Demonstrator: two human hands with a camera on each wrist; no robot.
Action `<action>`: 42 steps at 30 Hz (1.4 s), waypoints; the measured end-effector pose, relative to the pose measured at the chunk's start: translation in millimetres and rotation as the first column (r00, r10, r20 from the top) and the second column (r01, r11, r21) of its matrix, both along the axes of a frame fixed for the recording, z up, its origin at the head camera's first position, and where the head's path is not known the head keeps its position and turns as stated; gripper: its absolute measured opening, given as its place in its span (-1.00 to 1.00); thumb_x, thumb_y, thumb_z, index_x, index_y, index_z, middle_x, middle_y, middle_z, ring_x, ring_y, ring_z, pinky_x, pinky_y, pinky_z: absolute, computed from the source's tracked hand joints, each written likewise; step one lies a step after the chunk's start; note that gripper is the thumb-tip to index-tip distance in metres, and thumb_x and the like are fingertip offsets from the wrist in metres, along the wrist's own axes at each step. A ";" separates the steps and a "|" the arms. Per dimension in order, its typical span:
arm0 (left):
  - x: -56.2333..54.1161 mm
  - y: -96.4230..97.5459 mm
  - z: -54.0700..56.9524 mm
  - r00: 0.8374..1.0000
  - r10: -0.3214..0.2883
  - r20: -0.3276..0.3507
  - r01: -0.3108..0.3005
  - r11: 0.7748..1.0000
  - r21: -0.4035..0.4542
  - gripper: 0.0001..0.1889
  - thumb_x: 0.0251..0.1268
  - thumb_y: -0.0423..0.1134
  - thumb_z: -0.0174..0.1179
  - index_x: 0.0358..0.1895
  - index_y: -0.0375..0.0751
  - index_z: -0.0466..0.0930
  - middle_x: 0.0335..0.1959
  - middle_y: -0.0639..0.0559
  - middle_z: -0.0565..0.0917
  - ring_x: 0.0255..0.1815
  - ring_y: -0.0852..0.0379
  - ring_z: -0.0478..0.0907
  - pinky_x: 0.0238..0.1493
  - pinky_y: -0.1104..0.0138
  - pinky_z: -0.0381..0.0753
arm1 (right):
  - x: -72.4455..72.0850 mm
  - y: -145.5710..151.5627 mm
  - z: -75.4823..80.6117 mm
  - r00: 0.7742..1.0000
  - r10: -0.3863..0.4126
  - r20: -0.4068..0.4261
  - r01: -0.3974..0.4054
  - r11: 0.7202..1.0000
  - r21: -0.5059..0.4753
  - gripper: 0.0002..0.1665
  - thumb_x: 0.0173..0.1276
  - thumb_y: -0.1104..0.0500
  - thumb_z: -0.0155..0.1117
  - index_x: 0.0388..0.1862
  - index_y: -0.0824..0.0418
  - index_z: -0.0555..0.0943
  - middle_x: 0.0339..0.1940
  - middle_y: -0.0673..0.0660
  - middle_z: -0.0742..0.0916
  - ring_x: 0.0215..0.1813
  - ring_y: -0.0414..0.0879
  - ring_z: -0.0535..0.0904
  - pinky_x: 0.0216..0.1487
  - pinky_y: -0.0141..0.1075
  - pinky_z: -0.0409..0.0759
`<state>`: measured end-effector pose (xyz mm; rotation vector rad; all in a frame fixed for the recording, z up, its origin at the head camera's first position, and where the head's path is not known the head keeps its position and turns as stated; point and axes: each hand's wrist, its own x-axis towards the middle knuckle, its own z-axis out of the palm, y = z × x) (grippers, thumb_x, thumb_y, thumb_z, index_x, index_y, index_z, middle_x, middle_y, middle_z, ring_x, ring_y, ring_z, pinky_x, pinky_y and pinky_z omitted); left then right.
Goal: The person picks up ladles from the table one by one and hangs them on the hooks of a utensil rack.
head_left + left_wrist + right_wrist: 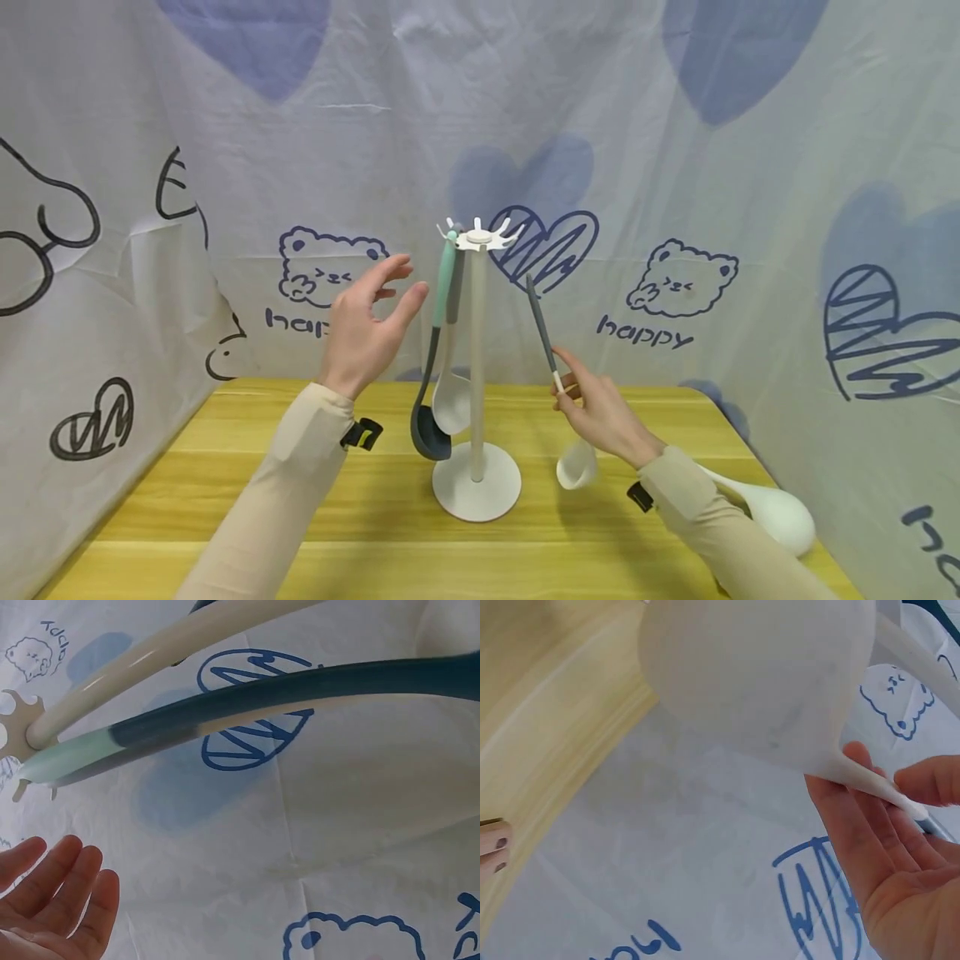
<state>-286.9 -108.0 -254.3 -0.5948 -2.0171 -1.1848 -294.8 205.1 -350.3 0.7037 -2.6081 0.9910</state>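
A white utensil stand [477, 350] has a hooked crown and a round base. From its left side hang a dark ladle with a mint handle [446, 279] and a white spoon-like utensil with a grey handle [453, 404]. Beside these handles my left hand [367, 325] is raised, fingers loosely bent and touching nothing; the left wrist view shows the hand [60, 900] below the hooks. To the right of the stand, my right hand [603, 412] pinches a white ladle [577, 467] by its neck. Its grey handle tilts up and its bowl [757, 675] hangs down.
Another large white ladle [780, 517] lies at the table's right side, partly behind my right sleeve. Pale wooden pieces with holes [493, 844] show at the left edge of the right wrist view. A printed cloth [645, 167] encloses the wooden table [360, 517].
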 end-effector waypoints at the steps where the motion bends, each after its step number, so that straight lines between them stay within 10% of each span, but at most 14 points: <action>1: -0.5 1.5 2.4 1.000 0.000 -0.009 0.000 1.000 0.002 -0.50 0.37 -0.05 0.22 0.31 -0.16 0.48 0.20 -0.11 0.62 0.14 -0.04 0.58 0.16 0.11 0.58 | -0.1 -1.2 0.8 1.000 0.002 -0.019 -0.003 1.000 -0.012 -0.19 0.39 0.39 0.12 0.56 0.13 0.11 -0.16 0.18 0.75 -0.23 -0.08 0.73 -0.23 -0.37 0.72; 20: -5.0 38.3 45.8 0.996 0.013 -0.093 -0.012 1.000 0.009 -0.42 0.33 0.01 0.23 0.33 -0.21 0.46 0.32 -0.13 0.53 0.29 -0.03 0.49 0.32 0.18 0.47 | -8.0 -23.5 27.8 0.970 0.006 -0.245 -0.034 0.994 -0.108 -0.20 0.40 0.43 0.10 0.55 0.04 0.16 -0.11 0.26 0.77 -0.17 0.07 0.75 -0.22 -0.18 0.76; 31: -10.4 50.6 54.1 0.994 0.038 0.100 -0.032 0.997 -0.065 -0.21 0.27 0.25 0.17 0.42 -0.20 0.33 0.45 -0.09 0.37 0.49 0.01 0.27 0.51 0.11 0.23 | -15.5 -30.1 42.2 0.957 -0.011 -0.290 -0.028 0.991 -0.132 -0.18 0.38 0.48 0.10 0.54 -0.03 0.21 -0.15 0.28 0.77 -0.17 0.10 0.75 -0.16 -0.11 0.75; 42: -11.8 57.3 58.7 0.988 0.048 0.149 -0.039 0.997 -0.062 -0.18 0.28 0.32 0.08 0.45 -0.16 0.30 0.47 -0.06 0.35 0.49 0.01 0.26 0.49 0.14 0.26 | -22.2 -27.4 48.9 0.959 -0.071 -0.275 0.046 0.994 -0.096 -0.17 0.39 0.47 0.09 0.54 -0.05 0.21 -0.12 0.29 0.77 -0.16 0.09 0.74 -0.09 -0.04 0.73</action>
